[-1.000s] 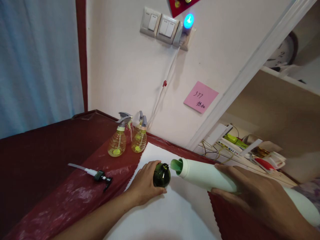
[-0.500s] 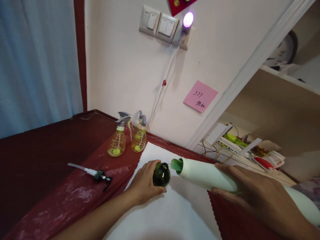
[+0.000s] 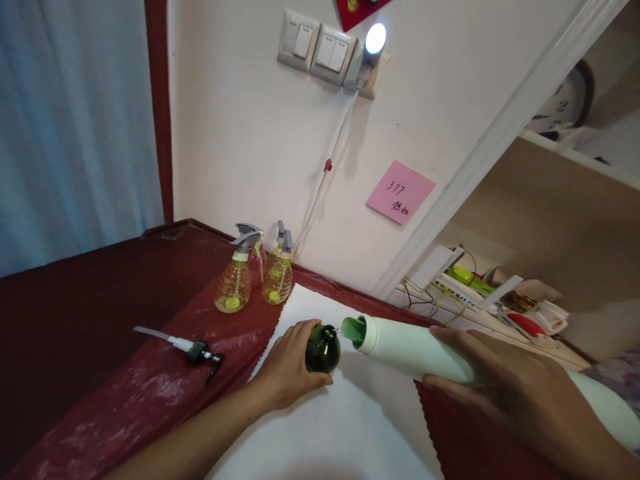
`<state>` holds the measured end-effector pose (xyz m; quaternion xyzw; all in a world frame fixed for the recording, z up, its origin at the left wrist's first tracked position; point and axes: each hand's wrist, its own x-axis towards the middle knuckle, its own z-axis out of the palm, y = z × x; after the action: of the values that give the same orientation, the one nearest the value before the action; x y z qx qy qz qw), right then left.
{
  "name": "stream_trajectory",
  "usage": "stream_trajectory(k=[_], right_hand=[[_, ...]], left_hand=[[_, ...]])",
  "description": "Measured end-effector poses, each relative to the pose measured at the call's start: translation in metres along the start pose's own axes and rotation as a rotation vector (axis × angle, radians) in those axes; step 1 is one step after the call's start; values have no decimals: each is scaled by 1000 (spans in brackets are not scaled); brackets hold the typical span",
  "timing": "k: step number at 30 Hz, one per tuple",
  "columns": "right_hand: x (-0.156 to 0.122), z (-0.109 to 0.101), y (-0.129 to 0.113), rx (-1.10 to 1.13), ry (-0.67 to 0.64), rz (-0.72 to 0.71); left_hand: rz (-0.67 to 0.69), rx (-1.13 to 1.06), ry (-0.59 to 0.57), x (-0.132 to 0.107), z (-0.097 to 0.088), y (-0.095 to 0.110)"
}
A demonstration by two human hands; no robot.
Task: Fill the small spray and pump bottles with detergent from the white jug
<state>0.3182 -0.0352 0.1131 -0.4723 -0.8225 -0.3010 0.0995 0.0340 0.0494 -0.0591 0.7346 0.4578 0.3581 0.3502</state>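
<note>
From the camera on your head, your left hand point(image 3: 287, 367) is wrapped around a small dark green bottle point(image 3: 323, 349). Your fingers are curled tight on its side, and it stands on the white sheet point(image 3: 350, 427) in front of you.

Your right hand point(image 3: 520, 393) is closed around the big white bottle point(image 3: 410, 350). You hold it tipped over on its side. Its green spout point(image 3: 354, 331) sits just at the top of the green bottle, touching it or almost touching it.

It looks like the pouring is going on right now. I cannot see any liquid coming out, and I cannot tell how full the green bottle is, because the glass is too dark.

The black pump top point(image 3: 193, 348) lies on the red cloth point(image 3: 150, 393), well apart from your left hand. So the green bottle is open, and its top is not back on yet.

Two yellow spray bottles point(image 3: 234, 283) stand side by side near the wall with their tops on. A pink note point(image 3: 400, 193) is stuck on the wall above them, to the right.
</note>
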Motion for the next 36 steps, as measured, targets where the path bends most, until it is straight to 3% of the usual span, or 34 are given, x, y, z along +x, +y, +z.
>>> stream_trajectory(k=[20,36], right_hand=[[0,-1,2,-65,13,-48],[-2,0,3,-20,-10,18]], left_hand=[[-10,18,-7,1,0,1],[10,14,7,2,3,-6]])
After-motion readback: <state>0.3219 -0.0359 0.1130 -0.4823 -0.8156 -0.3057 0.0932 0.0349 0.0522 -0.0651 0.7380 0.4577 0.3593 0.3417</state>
